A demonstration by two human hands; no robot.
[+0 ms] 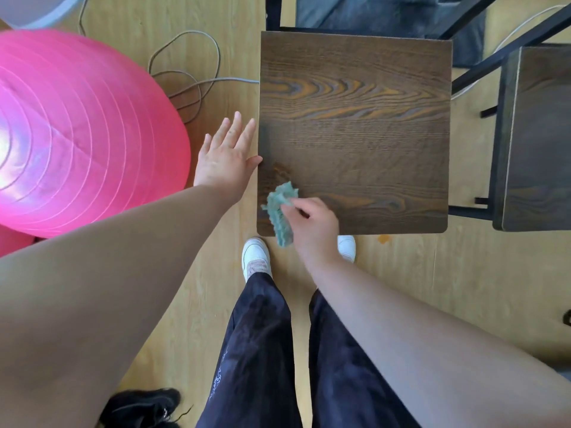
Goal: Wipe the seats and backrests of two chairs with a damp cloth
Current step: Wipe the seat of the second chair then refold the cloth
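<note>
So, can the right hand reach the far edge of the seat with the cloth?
Probably yes: the right hand grips the cloth at the near left corner of the seat, and nothing lies on the wood beyond it.

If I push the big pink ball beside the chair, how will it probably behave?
The pink ball is round with nothing visibly holding it, so it would probably roll. Its glossy, inflated look suggests it is light for its size.

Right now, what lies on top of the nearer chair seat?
A green cloth, held by the right hand, at the seat's near-left corner; wood beneath them is hidden.
</note>
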